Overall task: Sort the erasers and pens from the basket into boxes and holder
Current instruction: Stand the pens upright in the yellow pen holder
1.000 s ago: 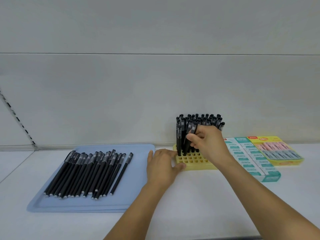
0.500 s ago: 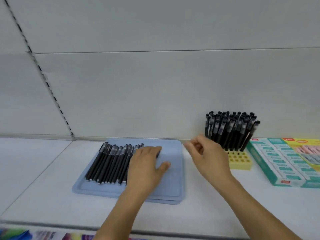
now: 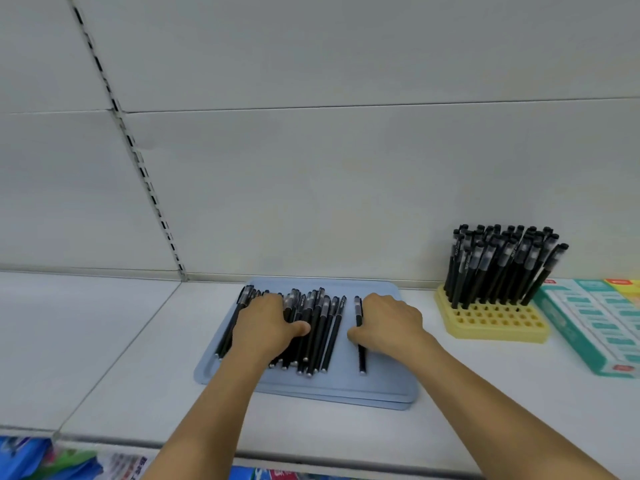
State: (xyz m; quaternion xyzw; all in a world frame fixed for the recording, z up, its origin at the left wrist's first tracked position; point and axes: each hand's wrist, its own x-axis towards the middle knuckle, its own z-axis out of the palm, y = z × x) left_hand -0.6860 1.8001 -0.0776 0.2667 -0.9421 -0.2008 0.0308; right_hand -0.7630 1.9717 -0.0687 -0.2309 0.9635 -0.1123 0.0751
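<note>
White shelf (image 3: 104, 358) carries a blue tray (image 3: 374, 386), yellow holder (image 3: 491, 323), teal box (image 3: 588, 327).

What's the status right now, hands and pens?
Left hand flat on the pen pile on the tray. Right hand on one lone pen; grip unclear. Holder part filled, front holes free. Nothing in the way.

The left hand (image 3: 268, 325) covers the middle of the pen pile (image 3: 313, 327); its fingers lie out of sight. The right hand (image 3: 388, 323) hides part of a lone pen (image 3: 361, 355) — its grip cannot be judged. The picture's right edge crops the eraser boxes (image 3: 595, 323), print unreadable.
</note>
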